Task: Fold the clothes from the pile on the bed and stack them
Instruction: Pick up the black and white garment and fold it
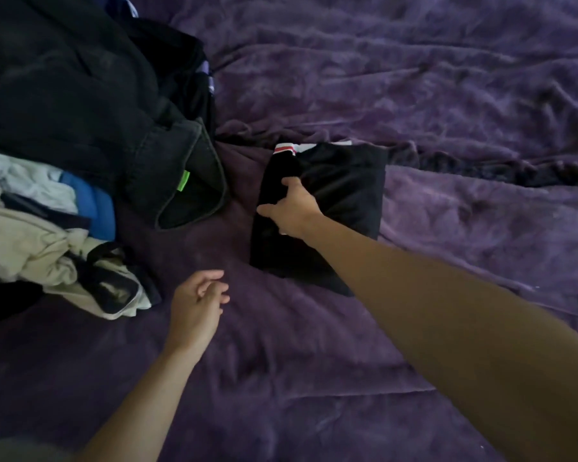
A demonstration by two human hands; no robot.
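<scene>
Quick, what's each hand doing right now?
Left hand: open, fingers loosely curled, holding nothing.
Right hand: gripping the folded black garment.

Domestic bedroom: bed covered by a rumpled purple blanket [414, 78], with a pile of clothes [64, 145] on it.

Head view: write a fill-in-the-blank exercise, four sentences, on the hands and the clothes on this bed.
1. The right hand holds the folded garment, which is ___ with a red and white band at its far end.
2. The left hand holds ___.
3. The blanket under everything is ___.
4. The clothes pile lies to the ___ of the folded garment.
Missing words: black; nothing; purple; left.
</scene>
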